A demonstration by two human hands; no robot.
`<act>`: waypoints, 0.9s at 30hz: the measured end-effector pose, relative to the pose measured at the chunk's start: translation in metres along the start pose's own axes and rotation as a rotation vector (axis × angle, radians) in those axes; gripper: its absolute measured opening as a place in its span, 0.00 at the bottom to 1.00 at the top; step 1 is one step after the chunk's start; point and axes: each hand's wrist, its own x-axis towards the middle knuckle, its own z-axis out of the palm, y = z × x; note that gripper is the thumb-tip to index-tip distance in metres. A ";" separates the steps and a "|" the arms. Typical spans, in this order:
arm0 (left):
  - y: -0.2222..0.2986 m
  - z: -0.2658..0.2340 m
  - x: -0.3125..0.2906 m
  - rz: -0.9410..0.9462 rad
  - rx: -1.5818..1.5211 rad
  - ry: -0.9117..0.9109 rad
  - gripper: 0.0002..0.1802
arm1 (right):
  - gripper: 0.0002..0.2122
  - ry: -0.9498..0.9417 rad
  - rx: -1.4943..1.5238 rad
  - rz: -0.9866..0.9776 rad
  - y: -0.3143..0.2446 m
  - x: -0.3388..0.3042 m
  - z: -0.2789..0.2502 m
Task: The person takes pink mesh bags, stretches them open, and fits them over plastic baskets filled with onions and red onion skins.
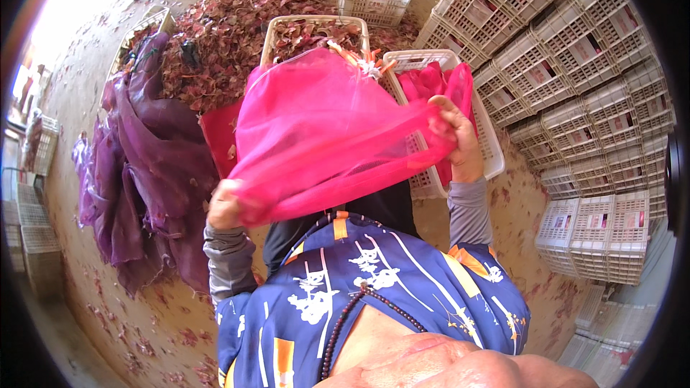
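Note:
A bright pink mesh bag (309, 122) is stretched out in front of my body, one edge pulled between my two hands. My left hand (225, 205) is closed round its near left corner. At the right end of that edge, my right hand (458, 136) grips the mesh with bent fingers. Orange and white ties (366, 63) show at the bag's far end. Beside my right hand, a white plastic crate (493, 154) holds more pink mesh (425, 82). The bag partly covers another crate (316, 20) filled with dry reddish flakes.
A heap of dry reddish skins (223, 36) lies beyond. Purple netting (162, 165) is bunched on the left. White crates (568, 65) are stacked high along the right. A further crate (377, 3) with reddish contents stands at the back. Loose flakes dot the floor (86, 273).

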 end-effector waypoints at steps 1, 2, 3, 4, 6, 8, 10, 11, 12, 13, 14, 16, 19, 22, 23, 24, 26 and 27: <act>0.004 0.005 0.001 0.114 -0.169 0.146 0.17 | 0.12 -0.069 -0.166 0.079 -0.002 -0.005 0.012; 0.010 0.012 0.005 0.229 -0.340 0.289 0.22 | 0.13 -0.137 -0.335 0.153 -0.001 -0.008 0.021; 0.018 0.014 0.015 0.263 -0.382 0.358 0.24 | 0.15 -0.237 -0.402 0.119 0.008 -0.012 0.025; 0.026 0.017 0.023 0.303 -0.426 0.431 0.26 | 0.18 -0.326 -0.500 0.098 0.013 -0.015 0.032; 0.033 0.019 0.025 0.253 -0.423 0.459 0.26 | 0.22 -0.424 -0.695 0.024 0.023 -0.019 0.043; 0.035 0.017 0.022 0.164 -0.299 0.460 0.25 | 0.18 -0.287 -1.010 -0.030 0.020 -0.023 0.054; 0.028 0.008 0.016 0.041 -0.059 0.422 0.23 | 0.12 -0.057 -1.184 -0.339 0.028 -0.012 0.040; 0.024 0.011 0.017 -0.037 0.247 0.309 0.19 | 0.05 0.043 -1.292 -0.524 0.029 -0.003 0.030; 0.021 0.013 0.016 -0.086 0.599 0.182 0.15 | 0.05 0.164 -0.958 -0.502 0.034 0.002 0.023; 0.016 0.014 0.020 -0.090 0.895 0.040 0.13 | 0.06 0.252 -0.822 -0.510 0.028 0.007 0.017; 0.030 0.039 0.031 -0.490 0.624 -0.101 0.13 | 0.06 0.329 -0.682 -0.519 0.021 0.012 0.014; 0.024 0.030 0.029 -0.472 0.347 -0.175 0.12 | 0.06 0.130 -0.238 -0.298 0.016 0.015 0.014; 0.017 0.017 0.015 0.063 -0.201 0.348 0.24 | 0.09 -0.250 -0.249 0.251 0.005 -0.003 0.023; 0.033 0.013 0.028 0.221 -0.170 0.442 0.24 | 0.09 -0.462 -0.411 0.612 0.017 -0.016 0.046; 0.030 -0.001 0.030 0.235 -0.009 0.471 0.22 | 0.08 -0.522 -0.383 0.594 0.016 -0.017 0.049; 0.026 -0.014 0.032 0.250 0.151 0.498 0.20 | 0.08 -0.583 -0.355 0.575 0.014 -0.017 0.052; 0.018 -0.029 0.028 0.230 0.277 0.532 0.16 | 0.07 -0.455 -0.523 0.263 0.019 -0.015 0.052; 0.015 -0.033 0.025 0.253 0.184 0.538 0.16 | 0.08 -0.386 -0.600 0.107 0.022 -0.013 0.051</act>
